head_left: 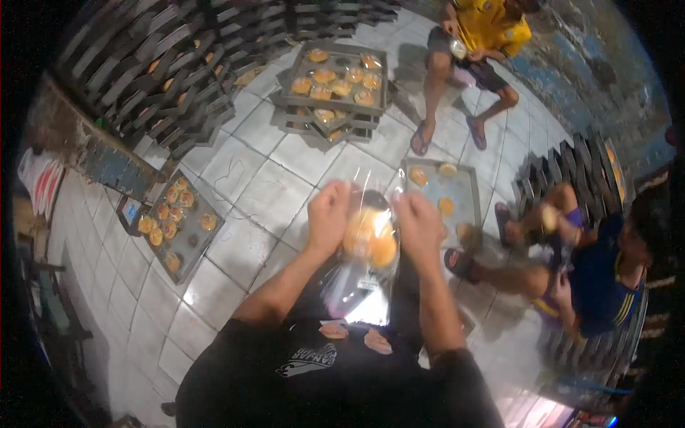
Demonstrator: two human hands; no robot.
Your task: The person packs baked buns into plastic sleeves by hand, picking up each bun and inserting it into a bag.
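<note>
A: Where is my clear bag (346, 285), and how does it point?

B: It's at the centre of the frame, in front of your black shirt (250, 357). Its long axis runs nearly upright in the frame, one end up between your hands, the other down toward your chest.

A: And my grip?

B: Your left hand (328, 214) is curled, pinching the upper left side of the bag; your right hand (419, 221) pinches the opposite side (blur hides the exact finger placing).

A: What's inside?

B: You have golden pastries (382, 250) grouped in its upper half. Glare covers much of the lower part.

A: What about the trays?

B: The left tray (191, 255), on the tiled floor (246, 178), holds pastries gathered mostly toward its upper and left sides. The right tray (464, 189), just beyond your right hand, has a few, set well apart. Toward the top centre, the top tray (342, 63) of a stack carries many, spread all across it. At the upper right of the frame sits a person in yellow (492, 28).
</note>
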